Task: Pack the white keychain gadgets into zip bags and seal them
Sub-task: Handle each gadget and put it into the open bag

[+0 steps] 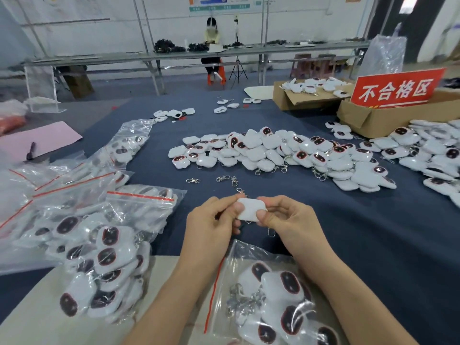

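Note:
A white keychain gadget (250,209) is held over the dark blue cloth between both hands, its plain white back up. My left hand (214,220) pinches its left edge and my right hand (286,217) pinches its right edge. A metal clasp (270,232) dangles under it. Below my wrists lies a zip bag (271,295) with a red seal strip, holding several gadgets. A large heap of loose gadgets (286,155) covers the middle of the cloth.
Filled zip bags (99,247) pile up at the left. Loose metal clasps (224,180) lie just beyond my hands. Two cardboard boxes (373,118) and a red sign (395,89) stand at the back right. A pink sheet (37,140) lies far left. A person sits at a far bench.

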